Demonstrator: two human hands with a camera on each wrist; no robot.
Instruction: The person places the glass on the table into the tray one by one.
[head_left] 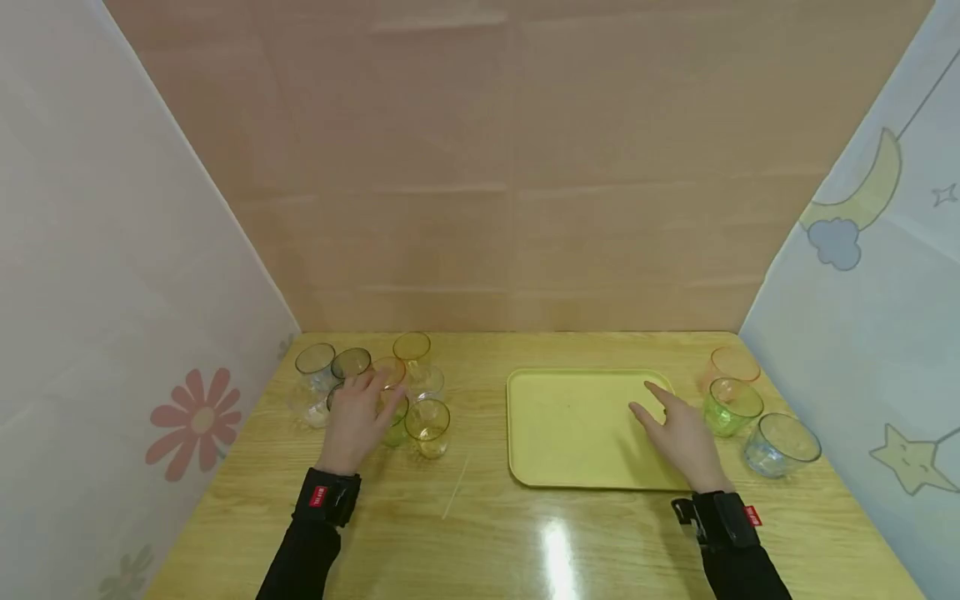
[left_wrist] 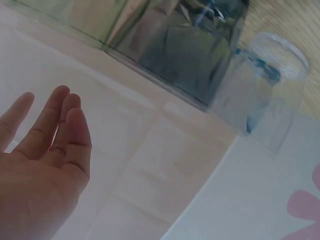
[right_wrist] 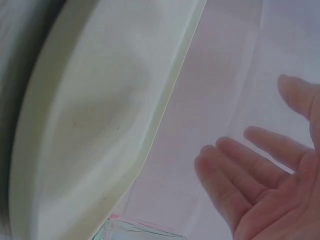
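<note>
On the left, my left hand [head_left: 355, 423] hovers over a cluster of several drinking glasses, its fingers loosely extended and holding nothing. A green glass [head_left: 395, 432] and an amber glass [head_left: 428, 427] stand just right of its fingertips; another glass is partly hidden behind the hand. The left wrist view shows a dark smoky glass [left_wrist: 185, 60] and a clear glass [left_wrist: 270, 85] beyond the fingers. My right hand [head_left: 684, 442], fingers spread and holding nothing, is above the right side of a yellow tray [head_left: 562, 425], which bears no glass.
To the right of the tray stand a pink glass [head_left: 735, 367], a green glass [head_left: 732, 408] and a bluish clear glass [head_left: 782, 450]. A brown-papered wall [head_left: 510, 167] closes the back of the wooden table [head_left: 480, 542], with white patterned panels at both sides.
</note>
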